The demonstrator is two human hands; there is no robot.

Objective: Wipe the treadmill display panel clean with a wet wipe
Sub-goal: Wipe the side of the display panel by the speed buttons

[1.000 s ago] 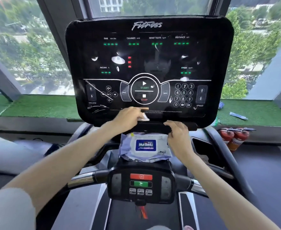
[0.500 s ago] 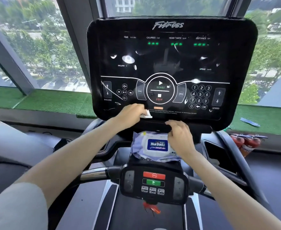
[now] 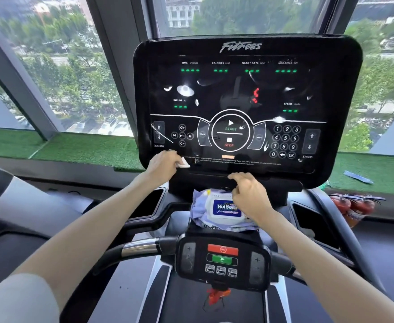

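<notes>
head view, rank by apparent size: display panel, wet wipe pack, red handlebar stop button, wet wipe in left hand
1. display panel
2. wet wipe pack
3. red handlebar stop button
4. wet wipe: only a corner shows past the left hand, so its rank against the button is unsure

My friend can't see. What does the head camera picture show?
A person's left hand holds a white wet wipe against the lower left of a treadmill display panel. The right hand is over a wipes pack below it.
</notes>
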